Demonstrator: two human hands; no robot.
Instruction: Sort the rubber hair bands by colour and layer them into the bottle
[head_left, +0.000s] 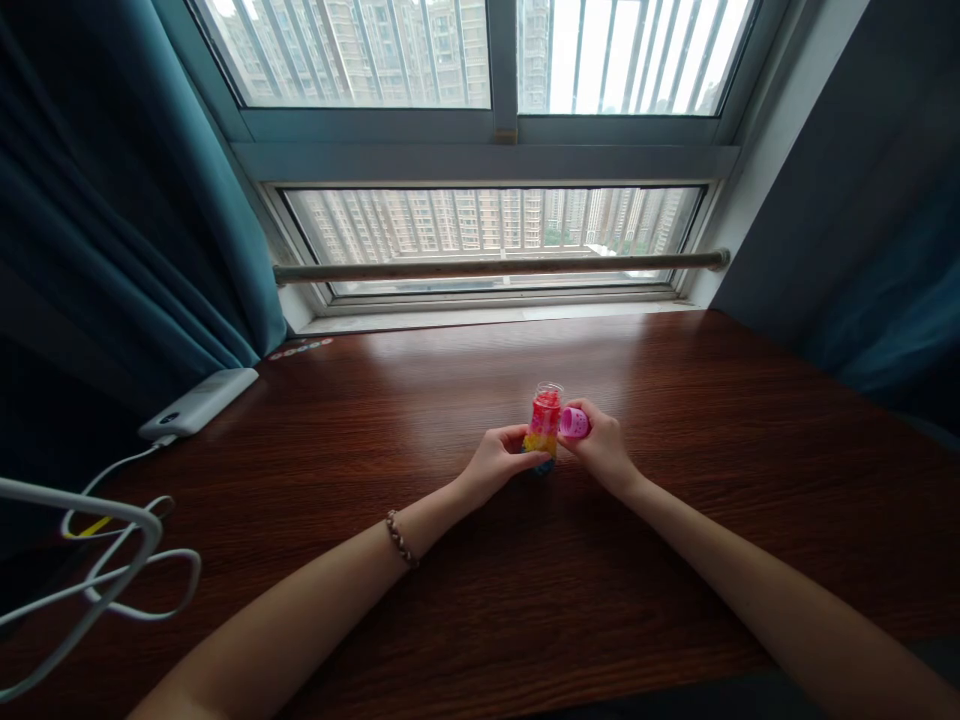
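Observation:
A small clear jar (545, 412) with red, pink, yellow and blue layers inside stands upright on the brown wooden table (420, 380). Its top is uncovered. My left hand (501, 462) grips the jar low down, with the thumb across its front. Just right of the jar, my right hand (600, 450) holds a pink cap (574, 423), tilted so that its hollow side faces the jar. Whether the cap touches the jar I cannot tell. What exactly the coloured layers are is too small to make out.
At the left edge lies a white power bank (201, 403) with a white cable (124, 460). Thicker white cable loops (142, 540) hang at the lower left. A blue curtain (172, 200) borders the table on the left. Behind the table, a rail (495, 268) crosses the window.

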